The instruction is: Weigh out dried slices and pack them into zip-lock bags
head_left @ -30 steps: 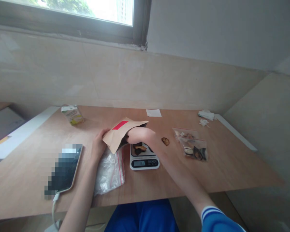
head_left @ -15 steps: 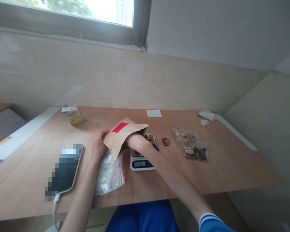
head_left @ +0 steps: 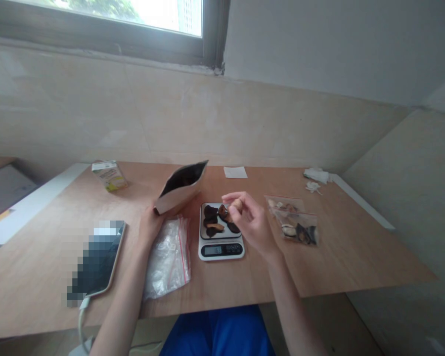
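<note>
My left hand grips the bottom of a brown paper pouch, tilted with its open dark mouth facing up and right. My right hand hovers over the right side of a small white kitchen scale. Its fingers pinch a light brown dried slice. Several dark dried pieces lie on the scale's platform. An empty clear zip bag lies flat left of the scale, under the pouch.
A filled clear zip bag lies right of the scale. A phone with a cable rests at the left. A small carton, a white paper slip and crumpled tissue sit near the table's far edge.
My right hand came out of the pouch and now holds a dried slice above the scale. More pieces lie on the scale. The pouch has tipped upright, its mouth now visible.
</note>
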Available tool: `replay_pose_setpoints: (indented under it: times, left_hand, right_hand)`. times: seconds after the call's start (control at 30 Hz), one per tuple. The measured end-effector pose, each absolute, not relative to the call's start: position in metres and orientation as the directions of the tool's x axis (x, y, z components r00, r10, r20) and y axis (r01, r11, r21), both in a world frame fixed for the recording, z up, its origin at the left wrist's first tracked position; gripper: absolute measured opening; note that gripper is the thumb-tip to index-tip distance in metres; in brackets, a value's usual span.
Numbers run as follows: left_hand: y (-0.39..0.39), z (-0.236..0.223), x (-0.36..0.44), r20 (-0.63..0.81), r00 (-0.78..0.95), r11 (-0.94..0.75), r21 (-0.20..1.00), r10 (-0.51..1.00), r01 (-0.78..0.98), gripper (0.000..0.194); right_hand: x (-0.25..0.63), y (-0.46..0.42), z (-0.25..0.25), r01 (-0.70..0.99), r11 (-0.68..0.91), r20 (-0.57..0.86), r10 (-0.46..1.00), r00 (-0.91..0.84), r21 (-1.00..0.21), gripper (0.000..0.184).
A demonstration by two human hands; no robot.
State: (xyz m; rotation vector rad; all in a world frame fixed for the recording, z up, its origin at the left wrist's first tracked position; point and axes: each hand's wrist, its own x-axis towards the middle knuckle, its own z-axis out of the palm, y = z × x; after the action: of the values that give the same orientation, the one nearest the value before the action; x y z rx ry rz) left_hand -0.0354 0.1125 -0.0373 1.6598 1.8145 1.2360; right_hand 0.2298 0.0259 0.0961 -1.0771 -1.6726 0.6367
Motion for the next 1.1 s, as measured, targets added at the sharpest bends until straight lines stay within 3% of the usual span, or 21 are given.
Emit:
replay_pose_setpoints:
  times: [0.07, 0.17, 0.3, 0.4, 0.53, 0.63, 0.87, 0.97, 1.1]
  left_hand:
    - [0.115, -0.037, -0.035, 0.256, -0.271, -0.046, 0.800, 0.928, 0.598, 0.046]
    - [0.115, -0.036, -0.035, 0.293, -0.367, -0.025, 0.809, 0.883, 0.587, 0.050]
    - [0.113, -0.034, -0.035, 0.510, -0.450, -0.149, 0.766, 0.733, 0.625, 0.063]
    - [0.109, -0.032, -0.035, 0.593, -0.501, -0.182, 0.741, 0.631, 0.647, 0.066]
    - [0.103, -0.025, -0.034, 0.667, -0.513, -0.230, 0.703, 0.540, 0.673, 0.055]
    - [0.099, -0.017, -0.030, 0.755, -0.431, -0.292, 0.611, 0.495, 0.735, 0.047]
    - [0.086, 0.012, -0.011, 0.867, -0.267, -0.431, 0.450, 0.420, 0.783, 0.026]
    - [0.076, 0.027, -0.007, 0.856, -0.271, -0.441, 0.469, 0.441, 0.765, 0.020]
    - [0.056, 0.043, -0.003, 0.759, -0.302, -0.394, 0.582, 0.576, 0.711, 0.017]
  right_hand:
    - [0.245, 0.025, 0.076, 0.332, 0.378, 0.398, 0.917, -0.010, -0.864, 0.018]
    - [0.258, 0.022, 0.044, 0.393, 0.308, 0.324, 0.946, -0.027, -0.866, 0.018]
    - [0.258, 0.016, 0.016, 0.561, 0.328, 0.303, 0.943, -0.140, -0.760, 0.016]
    - [0.262, 0.012, 0.006, 0.665, 0.374, 0.357, 0.919, -0.169, -0.647, 0.015]
    - [0.283, 0.010, -0.001, 0.819, 0.242, 0.387, 0.922, -0.027, -0.520, 0.020]
    - [0.297, 0.009, -0.004, 0.842, 0.159, 0.373, 0.926, 0.054, -0.515, 0.021]
    - [0.286, 0.012, -0.006, 0.768, 0.325, 0.480, 0.877, -0.026, -0.552, 0.015]
    - [0.274, 0.016, -0.008, 0.774, 0.367, 0.500, 0.863, -0.076, -0.515, 0.015]
    - [0.265, 0.016, -0.012, 0.786, 0.391, 0.446, 0.880, -0.166, -0.478, 0.020]
